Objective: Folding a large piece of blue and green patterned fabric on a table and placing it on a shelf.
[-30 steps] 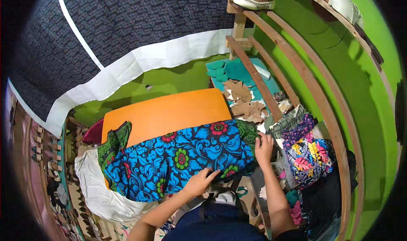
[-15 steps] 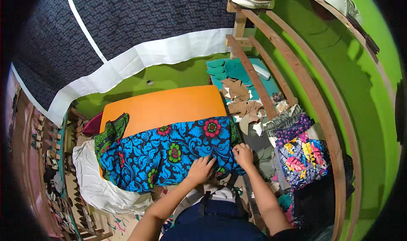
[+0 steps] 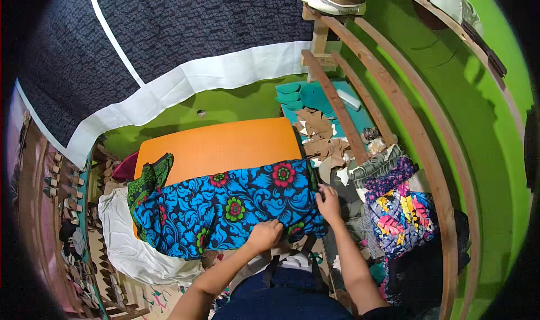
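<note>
A blue, black, red and green floral cloth [image 3: 233, 204] lies in folds over the near part of an orange board or table top [image 3: 225, 142]. My left hand [image 3: 265, 235] is closed on the cloth's near edge, with its fingers curled in. At the cloth's right end is my right hand [image 3: 329, 204], its fingers bent but apart, the tips at the dark green border. Whether those fingertips pinch any fabric is hard to make out. The cloth's left end is bunched, with a green-patterned corner standing up on the board.
White fabric [image 3: 135, 235] hangs at the board's left. To the right are brown cut pieces [image 3: 318, 126], teal pieces [image 3: 289, 92] and a colourful printed cloth [image 3: 402, 213]. Wooden rails [image 3: 405, 95] curve along the green wall, with a white shoe [image 3: 334, 5] on top. A dark curtain [image 3: 197, 27] hangs behind.
My left hand's fingers, spread on the cloth before, have curled in at its near edge. My right hand has shifted slightly right and away from me, and its fingers have parted.
</note>
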`<act>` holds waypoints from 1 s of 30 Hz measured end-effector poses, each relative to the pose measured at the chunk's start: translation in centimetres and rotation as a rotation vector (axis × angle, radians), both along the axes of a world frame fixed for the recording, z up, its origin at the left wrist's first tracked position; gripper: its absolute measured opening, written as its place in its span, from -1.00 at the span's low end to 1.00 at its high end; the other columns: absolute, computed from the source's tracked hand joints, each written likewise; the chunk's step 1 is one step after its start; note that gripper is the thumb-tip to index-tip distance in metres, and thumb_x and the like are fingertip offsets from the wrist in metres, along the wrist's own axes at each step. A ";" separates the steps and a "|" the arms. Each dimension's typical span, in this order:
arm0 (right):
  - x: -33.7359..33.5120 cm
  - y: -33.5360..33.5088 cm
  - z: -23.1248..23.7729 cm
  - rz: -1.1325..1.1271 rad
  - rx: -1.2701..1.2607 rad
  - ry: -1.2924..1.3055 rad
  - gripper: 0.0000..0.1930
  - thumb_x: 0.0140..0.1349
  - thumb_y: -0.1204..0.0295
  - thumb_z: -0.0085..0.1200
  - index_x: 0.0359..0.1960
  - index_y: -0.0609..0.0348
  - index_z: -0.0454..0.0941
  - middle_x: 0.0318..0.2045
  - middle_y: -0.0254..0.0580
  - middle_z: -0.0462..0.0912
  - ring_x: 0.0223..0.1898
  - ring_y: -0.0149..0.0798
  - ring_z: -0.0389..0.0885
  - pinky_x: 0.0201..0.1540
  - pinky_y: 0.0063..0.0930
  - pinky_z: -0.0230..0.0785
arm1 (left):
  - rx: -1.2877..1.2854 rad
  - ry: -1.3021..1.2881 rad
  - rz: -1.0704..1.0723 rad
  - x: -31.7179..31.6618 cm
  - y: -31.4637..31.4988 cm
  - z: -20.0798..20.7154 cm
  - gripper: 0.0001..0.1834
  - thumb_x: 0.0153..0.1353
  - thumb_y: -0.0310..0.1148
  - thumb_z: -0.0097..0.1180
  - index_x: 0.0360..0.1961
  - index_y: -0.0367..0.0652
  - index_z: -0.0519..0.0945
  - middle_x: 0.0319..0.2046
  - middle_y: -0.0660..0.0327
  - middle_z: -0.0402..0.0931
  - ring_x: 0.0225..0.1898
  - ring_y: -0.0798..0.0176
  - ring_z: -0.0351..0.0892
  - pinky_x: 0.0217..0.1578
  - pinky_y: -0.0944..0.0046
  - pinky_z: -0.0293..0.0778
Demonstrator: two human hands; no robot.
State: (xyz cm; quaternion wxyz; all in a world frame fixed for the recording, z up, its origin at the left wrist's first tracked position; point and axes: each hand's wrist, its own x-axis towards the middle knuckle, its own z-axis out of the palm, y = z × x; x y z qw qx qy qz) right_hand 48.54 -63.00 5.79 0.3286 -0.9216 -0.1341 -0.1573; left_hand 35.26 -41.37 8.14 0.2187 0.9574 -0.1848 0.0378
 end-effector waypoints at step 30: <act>1.3 0.1 -2.1 -0.157 0.555 0.331 -0.83 0.13 0.37 0.08 -0.45 0.24 0.45 -0.54 -0.30 0.51 -0.50 -0.46 0.41 -0.44 -0.49 0.28 | -0.242 -0.034 0.360 14.9 -3.8 5.4 -0.71 0.13 -0.22 -0.05 -0.61 -0.18 0.49 -0.57 0.06 0.51 -0.51 -0.04 0.52 -0.51 0.05 0.42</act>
